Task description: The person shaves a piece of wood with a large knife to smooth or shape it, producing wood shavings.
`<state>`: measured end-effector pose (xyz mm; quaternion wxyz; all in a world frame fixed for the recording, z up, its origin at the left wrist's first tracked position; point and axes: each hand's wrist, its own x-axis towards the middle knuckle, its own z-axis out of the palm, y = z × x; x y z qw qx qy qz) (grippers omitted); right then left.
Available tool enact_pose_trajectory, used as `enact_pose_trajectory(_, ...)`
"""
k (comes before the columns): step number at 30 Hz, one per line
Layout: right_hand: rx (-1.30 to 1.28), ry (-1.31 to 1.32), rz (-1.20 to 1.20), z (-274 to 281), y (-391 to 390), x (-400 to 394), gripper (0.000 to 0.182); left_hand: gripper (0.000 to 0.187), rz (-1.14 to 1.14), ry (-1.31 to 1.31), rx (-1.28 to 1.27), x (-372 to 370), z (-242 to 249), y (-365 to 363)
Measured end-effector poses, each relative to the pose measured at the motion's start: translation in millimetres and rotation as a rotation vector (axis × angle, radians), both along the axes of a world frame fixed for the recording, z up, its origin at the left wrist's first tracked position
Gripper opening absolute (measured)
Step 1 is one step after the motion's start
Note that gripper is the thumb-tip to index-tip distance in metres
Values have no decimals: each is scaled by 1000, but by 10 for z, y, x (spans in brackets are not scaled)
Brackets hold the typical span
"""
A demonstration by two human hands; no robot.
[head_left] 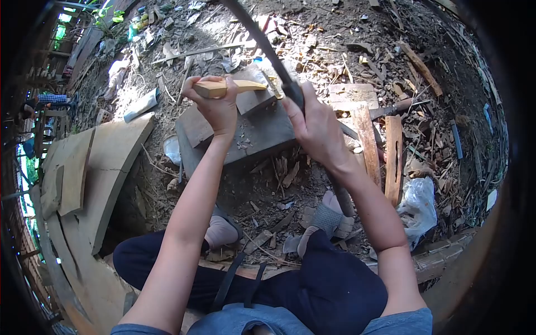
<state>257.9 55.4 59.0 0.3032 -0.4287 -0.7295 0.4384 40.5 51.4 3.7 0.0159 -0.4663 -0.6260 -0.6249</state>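
Observation:
My left hand (216,106) is closed around a pale curved piece of wood (245,85), held above the wooden blocks. My right hand (318,125) grips a long dark tool (262,42) near its middle; the dark upper part rises toward the top edge, and its lower part (341,195) runs down beneath my wrist. Under my hands stands a low wooden work block (262,134) with smaller blocks (252,99) on it. The piece of wood and the tool are apart.
Large curved planks (111,162) lean at the left. Two long wood pieces (393,159), a knife-like tool (393,108) and a plastic bag (419,206) lie at the right. Wood chips cover the ground. A white cup (171,149) is beside the block.

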Motion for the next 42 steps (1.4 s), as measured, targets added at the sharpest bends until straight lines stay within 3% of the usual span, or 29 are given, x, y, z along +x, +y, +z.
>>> enact_pose_trajectory(1,7,2,-2,-199,-12,-9,37,57,6,16,-5,5,25,14)
enact_pose_trajectory(3,-83,-414,97,-849,-45,-19,40,57,-4,31,-20,-23,22,7)
enact_pose_trajectory(5,-85,-386,89,-921,-49,1,42,58,-18,52,-38,-53,17,-22)
enact_pose_trajectory(10,-210,-305,173,-609,138,-23,44,58,-41,-21,23,-188,-108,-62)
enact_pose_trajectory(15,136,-43,32,45,152,-112,34,58,-157,-31,33,-313,-122,-80)
enact_pose_trajectory(17,172,-26,14,-88,91,-134,35,56,-164,-75,42,-269,-102,-85)
enact_pose_trajectory(19,34,-275,62,-536,19,-131,37,55,-142,-37,36,-253,-84,-84)
enact_pose_trajectory(22,104,-442,80,-963,-57,-92,39,56,-145,13,-17,-284,-66,-87)
enact_pose_trajectory(26,-13,-374,127,-795,86,-58,40,57,-146,-11,-24,-303,-74,-65)
enact_pose_trajectory(28,-59,-301,139,-392,97,-79,39,56,-158,26,-1,-330,-145,-101)
enact_pose_trajectory(32,226,-94,28,99,20,-138,30,56,-193,-60,16,-287,-99,-109)
enact_pose_trajectory(35,72,-261,48,-397,-28,-158,34,56,-166,-30,5,-283,-91,-94)
enact_pose_trajectory(36,-14,-474,121,-660,-44,-133,39,56,-167,-26,13,-291,-94,-87)
enact_pose_trajectory(38,-42,-487,111,-849,-21,-106,42,54,-138,1,32,-303,-115,-76)
enact_pose_trajectory(42,-149,-400,125,-640,133,-43,44,55,-115,38,-18,-289,-72,-93)
